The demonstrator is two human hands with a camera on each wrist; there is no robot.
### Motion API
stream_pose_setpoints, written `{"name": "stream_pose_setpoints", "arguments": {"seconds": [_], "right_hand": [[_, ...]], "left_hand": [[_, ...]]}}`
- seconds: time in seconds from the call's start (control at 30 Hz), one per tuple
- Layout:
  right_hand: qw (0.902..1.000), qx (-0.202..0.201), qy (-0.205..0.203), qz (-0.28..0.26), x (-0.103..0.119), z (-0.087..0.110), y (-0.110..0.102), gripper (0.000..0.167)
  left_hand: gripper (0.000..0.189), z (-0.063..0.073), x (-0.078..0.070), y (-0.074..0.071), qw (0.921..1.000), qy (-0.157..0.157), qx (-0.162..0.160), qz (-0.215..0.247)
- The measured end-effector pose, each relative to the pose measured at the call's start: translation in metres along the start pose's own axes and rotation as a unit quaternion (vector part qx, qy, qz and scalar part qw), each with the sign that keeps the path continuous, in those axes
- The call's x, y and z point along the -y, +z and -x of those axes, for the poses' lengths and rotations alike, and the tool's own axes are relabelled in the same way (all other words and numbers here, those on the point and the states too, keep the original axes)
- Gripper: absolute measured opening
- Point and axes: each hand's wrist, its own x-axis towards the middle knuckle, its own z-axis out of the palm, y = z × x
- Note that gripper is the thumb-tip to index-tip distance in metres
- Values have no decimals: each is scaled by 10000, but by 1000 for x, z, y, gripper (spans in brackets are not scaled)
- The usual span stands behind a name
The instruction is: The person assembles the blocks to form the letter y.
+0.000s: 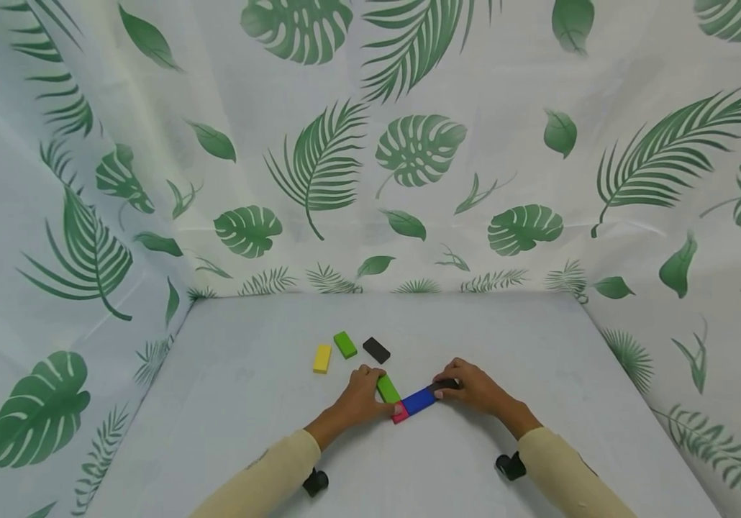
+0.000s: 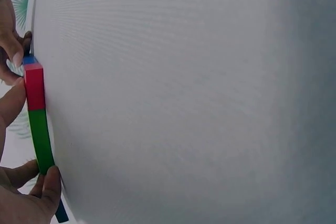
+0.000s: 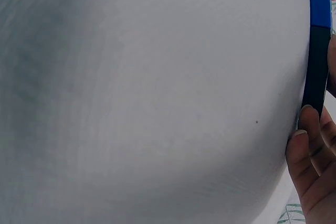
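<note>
A V of coloured blocks lies on the white table, its red block [image 1: 400, 417] at the near corner. From there a green block [image 1: 388, 389] runs back to the left, and a blue block [image 1: 419, 401] to the right, with a black block [image 3: 316, 66] following end to end. My left hand [image 1: 362, 398] spans the green arm, thumb on the red block and fingers around the green block's far end. At the outer end of the other arm, my right hand [image 1: 474, 387] pinches the black block, partly hiding it in the head view.
Behind the V lie a loose yellow block [image 1: 321, 358], a second green block [image 1: 345, 344] and another black block [image 1: 377, 350]. Leaf-printed cloth [image 1: 357, 158] hangs along the table's back and sides. A small black device [image 1: 510, 466] sits under the right sleeve.
</note>
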Motion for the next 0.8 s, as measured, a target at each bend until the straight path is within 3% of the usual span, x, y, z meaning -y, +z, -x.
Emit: {"name": "stream_pose_setpoints", "arguments": {"seconds": [0.8], "right_hand": [[10000, -18, 60, -7, -1, 2, 0, 32]], "left_hand": [[75, 7, 0, -4, 9999, 137, -1, 49]]}}
